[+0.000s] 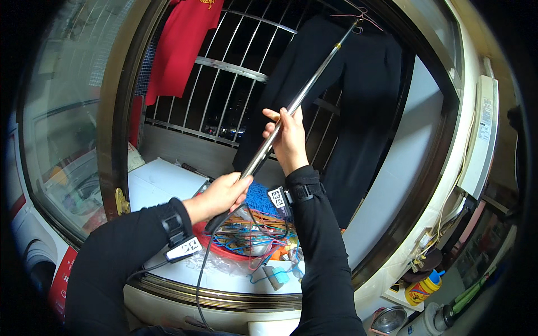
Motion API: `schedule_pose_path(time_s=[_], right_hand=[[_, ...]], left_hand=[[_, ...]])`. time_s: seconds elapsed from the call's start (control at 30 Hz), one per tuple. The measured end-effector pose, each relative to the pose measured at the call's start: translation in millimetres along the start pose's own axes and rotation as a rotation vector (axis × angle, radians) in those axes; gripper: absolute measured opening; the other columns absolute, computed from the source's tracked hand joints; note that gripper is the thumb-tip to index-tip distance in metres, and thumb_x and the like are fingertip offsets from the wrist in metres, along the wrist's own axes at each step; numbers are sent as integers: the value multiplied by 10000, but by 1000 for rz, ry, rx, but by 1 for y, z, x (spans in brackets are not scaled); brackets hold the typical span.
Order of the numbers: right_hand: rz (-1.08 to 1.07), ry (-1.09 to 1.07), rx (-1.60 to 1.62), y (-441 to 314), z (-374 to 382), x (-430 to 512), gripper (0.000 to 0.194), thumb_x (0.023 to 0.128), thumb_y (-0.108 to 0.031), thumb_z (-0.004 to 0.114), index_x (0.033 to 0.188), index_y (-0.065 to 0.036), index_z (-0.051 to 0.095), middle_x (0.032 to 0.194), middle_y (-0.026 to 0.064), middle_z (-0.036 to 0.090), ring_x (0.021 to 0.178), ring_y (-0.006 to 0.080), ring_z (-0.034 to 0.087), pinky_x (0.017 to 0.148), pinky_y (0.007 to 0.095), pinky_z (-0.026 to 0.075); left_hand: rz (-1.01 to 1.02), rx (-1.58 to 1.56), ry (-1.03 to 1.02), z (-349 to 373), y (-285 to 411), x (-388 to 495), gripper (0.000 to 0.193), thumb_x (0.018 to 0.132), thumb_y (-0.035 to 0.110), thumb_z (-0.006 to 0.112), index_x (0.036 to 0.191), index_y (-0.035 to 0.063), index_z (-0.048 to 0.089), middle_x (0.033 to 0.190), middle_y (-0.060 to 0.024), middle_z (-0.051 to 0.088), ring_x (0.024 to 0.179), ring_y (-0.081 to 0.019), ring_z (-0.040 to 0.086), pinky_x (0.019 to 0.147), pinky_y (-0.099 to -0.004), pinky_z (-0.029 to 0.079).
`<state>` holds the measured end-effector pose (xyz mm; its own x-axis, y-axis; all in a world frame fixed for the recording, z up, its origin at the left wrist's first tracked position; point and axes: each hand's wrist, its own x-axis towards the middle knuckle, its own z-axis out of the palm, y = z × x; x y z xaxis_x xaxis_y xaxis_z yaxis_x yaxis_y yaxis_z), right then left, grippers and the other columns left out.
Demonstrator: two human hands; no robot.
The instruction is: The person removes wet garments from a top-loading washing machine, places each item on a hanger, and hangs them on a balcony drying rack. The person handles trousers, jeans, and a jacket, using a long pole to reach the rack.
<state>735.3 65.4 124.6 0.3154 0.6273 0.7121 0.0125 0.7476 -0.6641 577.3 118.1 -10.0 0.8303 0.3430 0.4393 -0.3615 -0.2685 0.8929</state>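
A shiny metal telescopic clothes pole (pixel 309 82) slants up and away from me to the right. Near its lower end, my left hand (pixel 220 194) is wrapped around it. Higher up the shaft, my right hand (pixel 288 136) grips it with thumb and fingers, one finger sticking out to the left. The pole's tip meets a pink wire hanger (pixel 362 16) at the top; whether it is hooked there is too small to tell. Dark trousers (pixel 370 84) hang below that hanger, just behind the pole.
A red T-shirt (pixel 183 50) hangs at the left before metal window bars (pixel 233 69). Under my hands, a red basin (pixel 222 251) holds several wire hangers (pixel 252 231), with a blue cloth (pixel 262 197) behind. The sliding window frame (pixel 115 113) stands left; a sponge (pixel 280 275) lies near the sill.
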Motion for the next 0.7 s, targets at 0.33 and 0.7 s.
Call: schedule_pose_path(time_s=[0.33, 0.7], right_hand=[[-23, 72, -76, -33, -27, 61, 64, 1023, -137, 459, 988, -133, 406, 754, 45, 521, 578, 114, 489, 515, 259, 446], [69, 116, -77, -11, -53, 54, 111, 1011, -103, 430, 1107, -151, 402, 714, 28, 471, 524, 112, 466, 451, 265, 437]], left_hand=[[-14, -174, -60, 12, 37, 62, 357, 1040, 413, 436, 888, 94, 491, 603, 35, 480, 406, -66, 437, 389, -223, 371], [-19, 35, -64, 18, -1, 55, 385, 1038, 419, 435, 1057, 42, 515, 705, -16, 570, 506, -97, 552, 468, -233, 455]])
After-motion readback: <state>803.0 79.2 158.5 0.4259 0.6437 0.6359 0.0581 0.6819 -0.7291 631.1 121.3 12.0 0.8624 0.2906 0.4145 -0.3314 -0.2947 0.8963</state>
